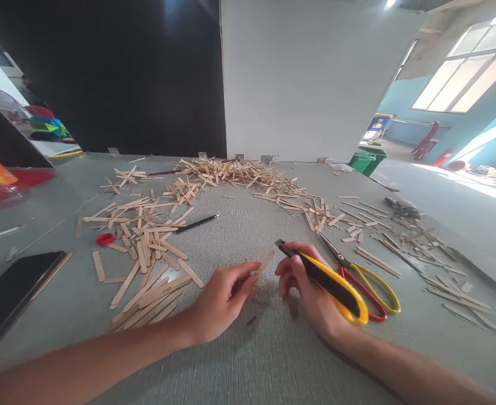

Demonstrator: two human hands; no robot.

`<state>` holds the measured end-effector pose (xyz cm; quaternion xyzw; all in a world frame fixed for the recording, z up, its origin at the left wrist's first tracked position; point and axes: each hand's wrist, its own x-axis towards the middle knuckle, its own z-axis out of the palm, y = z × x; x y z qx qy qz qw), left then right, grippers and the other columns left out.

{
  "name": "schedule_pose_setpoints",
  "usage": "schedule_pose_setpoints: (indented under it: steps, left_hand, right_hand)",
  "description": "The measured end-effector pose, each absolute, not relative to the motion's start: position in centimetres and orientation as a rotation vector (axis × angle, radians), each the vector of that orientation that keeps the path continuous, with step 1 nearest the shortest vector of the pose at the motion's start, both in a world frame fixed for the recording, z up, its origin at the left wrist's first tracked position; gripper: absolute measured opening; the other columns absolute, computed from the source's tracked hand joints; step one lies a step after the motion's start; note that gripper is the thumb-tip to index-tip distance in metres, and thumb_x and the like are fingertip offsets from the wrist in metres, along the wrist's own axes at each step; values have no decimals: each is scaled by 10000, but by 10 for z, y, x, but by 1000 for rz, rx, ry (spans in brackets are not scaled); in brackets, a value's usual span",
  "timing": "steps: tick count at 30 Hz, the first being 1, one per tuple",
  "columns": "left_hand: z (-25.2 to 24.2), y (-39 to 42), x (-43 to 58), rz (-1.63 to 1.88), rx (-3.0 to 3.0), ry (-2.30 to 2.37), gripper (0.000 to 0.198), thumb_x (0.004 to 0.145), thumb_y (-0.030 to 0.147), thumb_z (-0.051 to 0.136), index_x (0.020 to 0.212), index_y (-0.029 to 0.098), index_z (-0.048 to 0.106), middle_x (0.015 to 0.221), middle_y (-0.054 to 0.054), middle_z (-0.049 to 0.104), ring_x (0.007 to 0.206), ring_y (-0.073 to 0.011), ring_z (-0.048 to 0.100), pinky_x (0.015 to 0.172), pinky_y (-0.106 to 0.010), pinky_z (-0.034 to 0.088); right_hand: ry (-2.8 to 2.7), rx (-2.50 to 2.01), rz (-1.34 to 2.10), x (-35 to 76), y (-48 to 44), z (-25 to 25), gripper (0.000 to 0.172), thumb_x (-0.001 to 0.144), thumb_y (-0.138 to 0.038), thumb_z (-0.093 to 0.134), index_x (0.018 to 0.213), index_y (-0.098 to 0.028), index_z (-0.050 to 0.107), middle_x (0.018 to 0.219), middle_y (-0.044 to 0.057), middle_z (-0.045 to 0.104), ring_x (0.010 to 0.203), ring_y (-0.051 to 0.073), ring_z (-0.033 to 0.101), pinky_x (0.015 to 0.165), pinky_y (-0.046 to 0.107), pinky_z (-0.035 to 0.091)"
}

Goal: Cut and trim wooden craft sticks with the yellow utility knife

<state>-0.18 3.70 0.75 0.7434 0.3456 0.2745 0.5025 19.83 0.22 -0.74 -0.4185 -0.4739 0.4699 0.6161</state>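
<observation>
Between the thumb and fingers of my left hand (227, 298) is a short piece of wooden craft stick (267, 260), its tip pointing up and right. My right hand (307, 287) is closed around a yellow and black utility knife (330, 281). The knife's blade end (280, 243) points up and left, close to the stick but apart from it. Beyond my right hand lie scissors (363, 281) with red and yellow handles. A small dark scrap (251, 320) rests on the table below my hands.
Wooden craft sticks (150, 247) are strewn to the left, with a larger heap (231, 171) at the back. A black pen (197, 223), a red ring (104, 239) and a phone (15, 298) lie at left. Offcuts (454, 292) cover the right side. Upright panels (307, 79) stand behind.
</observation>
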Motion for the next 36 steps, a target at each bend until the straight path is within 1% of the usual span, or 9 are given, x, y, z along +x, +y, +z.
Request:
schedule_pose_setpoints:
  steps: [3, 6, 9, 15, 22, 27, 30, 33, 36]
  left_hand:
    - [10, 35, -1, 640, 1918, 822, 372, 1115, 410, 432, 1060, 170, 710, 698, 53, 471, 611, -107, 360, 573, -252, 283]
    - [12, 35, -1, 644, 1919, 850, 370, 1109, 412, 431, 1035, 174, 705, 701, 48, 496, 610, -112, 386, 577, -252, 294]
    - [10, 37, -1, 640, 1885, 869, 392, 1099, 450, 445, 979, 181, 703, 694, 45, 489, 611, -121, 396, 575, -256, 291]
    - [10, 36, -3, 608, 1848, 880, 397, 1092, 459, 448, 921, 188, 682, 681, 52, 441, 601, -123, 372, 565, -257, 277]
    - [18, 35, -1, 608, 1849, 873, 332, 1075, 331, 420, 962, 183, 695, 724, 30, 506, 629, -130, 405, 582, -255, 297]
    - [18, 36, -2, 606, 1876, 845, 363, 1093, 331, 415, 930, 191, 707, 685, 40, 490, 588, -120, 392, 557, -254, 289]
    - [13, 34, -2, 707, 1953, 903, 317, 1089, 326, 453, 983, 196, 722, 728, 21, 581, 613, -129, 474, 573, -254, 341]
    - [5, 31, -2, 893, 2052, 992, 210, 1073, 305, 525, 1078, 214, 714, 854, -6, 695, 687, -143, 577, 638, -261, 420]
    - [-1, 29, -2, 996, 2129, 1027, 137, 1067, 272, 561, 1062, 231, 691, 952, -11, 752, 754, -147, 641, 684, -266, 457]
  right_hand:
    - [-1178, -981, 1064, 195, 1, -6, 269, 1001, -473, 669, 1128, -243, 611, 739, -33, 659, 459, 99, 618, 370, 183, 462]
    - [-1265, -945, 1071, 194, -1, -10, 152, 1026, -394, 648, 1070, -251, 629, 713, -45, 649, 455, 79, 607, 407, 172, 476]
    - [-1306, -927, 1076, 194, -3, -15, 110, 1043, -371, 629, 1068, -264, 633, 732, -47, 646, 475, 77, 620, 445, 181, 498]
    - [-1320, -956, 1074, 195, -3, -16, 123, 1050, -381, 621, 1076, -262, 638, 755, -31, 654, 503, 95, 630, 478, 220, 508]
    - [-1302, -955, 1088, 195, -4, -13, 139, 1049, -396, 618, 1083, -262, 628, 771, -31, 657, 495, 95, 629, 469, 223, 508]
    - [-1265, -1031, 1086, 195, -4, -7, 181, 1041, -431, 623, 1105, -262, 619, 715, -38, 664, 474, 106, 620, 433, 214, 474]
    - [-1268, -1044, 1059, 196, -4, -9, 181, 1043, -430, 621, 1112, -263, 624, 694, -46, 650, 468, 103, 612, 453, 219, 474]
    - [-1275, -1045, 1047, 196, -3, -13, 191, 1043, -436, 615, 1125, -264, 623, 701, -45, 647, 466, 111, 618, 454, 230, 480]
    - [-1292, -1029, 1055, 196, -3, -13, 197, 1047, -440, 605, 1121, -259, 628, 707, -41, 649, 469, 111, 627, 460, 232, 493]
